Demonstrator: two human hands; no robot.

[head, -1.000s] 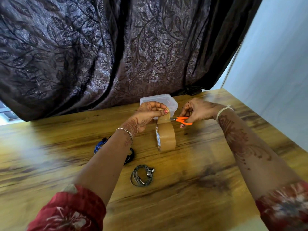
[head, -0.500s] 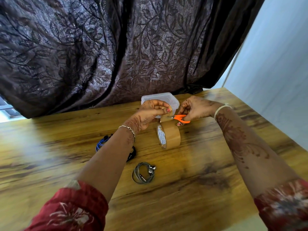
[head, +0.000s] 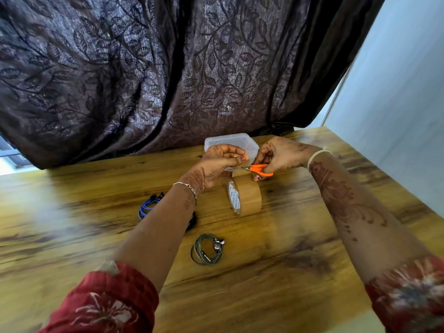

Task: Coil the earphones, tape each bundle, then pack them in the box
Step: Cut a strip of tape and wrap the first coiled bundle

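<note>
The left hand (head: 221, 162) pinched the free end of a brown strip (head: 239, 173) drawn up from the tape roll (head: 247, 198), which stood on its edge on the table (head: 288, 272). The right hand (head: 281, 156) gripped the orange scissors (head: 260, 169), its fingers curled round the handles. The blades reached across the strip just under the left hand's fingertips (whether they had closed on it could not be told). Just behind both hands sat the clear plastic box (head: 230, 141), close to the dark curtain (head: 168, 80). The grey earphones (head: 207, 249) lay coiled on the table nearer the person, apart from the roll. The blue earphones (head: 146, 206) lay left of the left forearm, and a black bundle (head: 192, 221) showed only partly from beneath that forearm.
</note>
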